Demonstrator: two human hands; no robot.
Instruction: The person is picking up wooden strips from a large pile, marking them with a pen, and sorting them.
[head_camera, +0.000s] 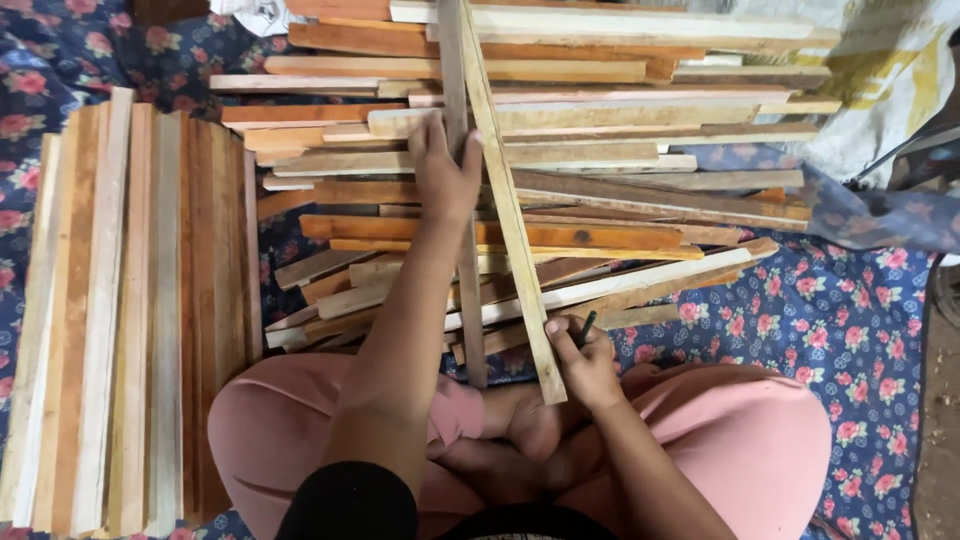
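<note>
Two long wooden strips lie lengthwise in front of me, a darker strip (468, 300) and a paler strip (512, 220), running from my lap up across a pile of wooden slats (600, 120). My left hand (442, 172) is stretched forward, fingers wrapped on the darker strip near its middle. My right hand (585, 362) sits near the paler strip's lower end, holding a dark pencil (586, 328) whose tip is at that strip's edge. I sit cross-legged in pink trousers (740, 440).
A neat stack of wooden slats (130, 310) lies lengthwise at my left. A blue floral cloth (830, 320) covers the floor under everything. A pale tarp (890, 80) is at the top right.
</note>
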